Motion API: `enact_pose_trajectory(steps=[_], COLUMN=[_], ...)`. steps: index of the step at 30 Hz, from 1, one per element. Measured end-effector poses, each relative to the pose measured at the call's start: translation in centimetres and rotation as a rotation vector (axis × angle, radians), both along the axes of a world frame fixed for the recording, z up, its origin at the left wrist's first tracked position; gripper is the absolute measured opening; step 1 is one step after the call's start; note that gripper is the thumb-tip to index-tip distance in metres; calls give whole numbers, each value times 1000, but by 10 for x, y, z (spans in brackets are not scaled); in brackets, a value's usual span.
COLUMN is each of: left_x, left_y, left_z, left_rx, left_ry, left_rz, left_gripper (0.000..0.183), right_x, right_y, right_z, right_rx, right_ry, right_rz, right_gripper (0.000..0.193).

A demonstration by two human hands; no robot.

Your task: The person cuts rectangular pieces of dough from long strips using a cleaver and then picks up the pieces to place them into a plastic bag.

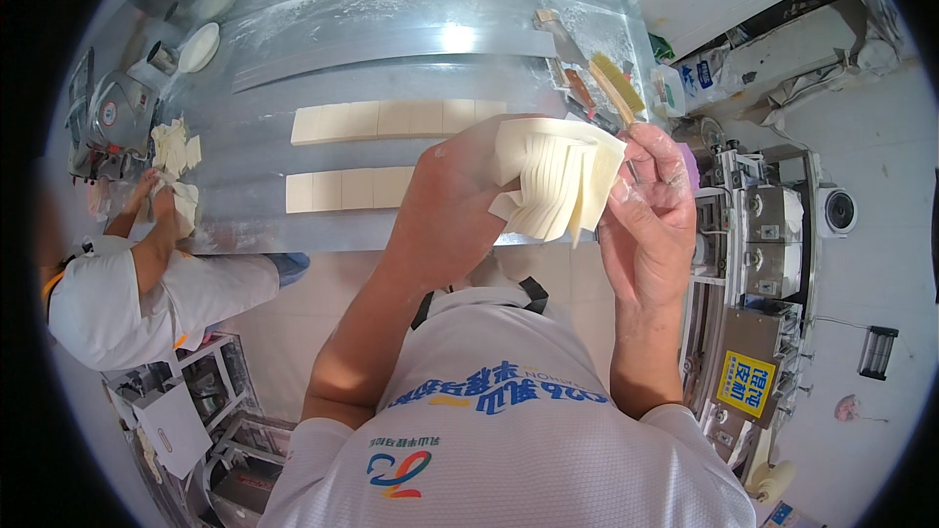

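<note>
A fanned stack of square, pale dough wrappers (558,176) is held up in front of me, above the table's near edge. My left hand (455,181) is closed around its left side, with most of the fingers hidden behind the wrappers. At the right edge, my right hand (653,198) pinches the stack between thumb and fingers. The sheets spread apart along their lower edges. Two rows of cut wrappers lie on the metal table: a longer far row (391,119) and a near row (342,191), whose right end my left forearm covers.
A wooden-handled brush (616,88) lies on the table at the right. A long flat metal strip (391,59) stretches across the far side. To the left, a co-worker (147,264) handles dough pieces (174,149) near a white dish (200,47). Metal equipment (773,215) stands right.
</note>
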State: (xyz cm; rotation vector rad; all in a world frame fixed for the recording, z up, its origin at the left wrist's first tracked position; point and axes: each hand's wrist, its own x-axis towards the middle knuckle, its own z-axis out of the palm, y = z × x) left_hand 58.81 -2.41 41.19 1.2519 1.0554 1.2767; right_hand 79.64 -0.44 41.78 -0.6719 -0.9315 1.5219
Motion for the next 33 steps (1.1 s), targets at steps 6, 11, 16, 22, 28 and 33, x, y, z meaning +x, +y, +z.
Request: enact_pose_trajectory(steps=[6,11,16,22,28,33], left_x=[-2,-3,-5,-2,-6,-6], left_y=[-2,-4,-5,-6,-6,-4], left_z=[3,5,6,6,14,10], left_rx=[21,42,146,102,-7,58], left_ry=[31,53,226,103,152,139], left_rz=[4,24,46,114,51,68], left_gripper=[49,51,51,38,51,47], right_x=[-2,-8,-15,-21,-24,-23], right_y=[-2,-3,-4,-4,-5,-3], right_z=[3,6,6,7,9,5], right_rx=[-22,-15,79,112,67,107], right_ry=[13,14,-68,-163,-202,-226], right_rz=[8,13,1,-44,-68,-91], right_gripper=[58,64,76,78,72,68])
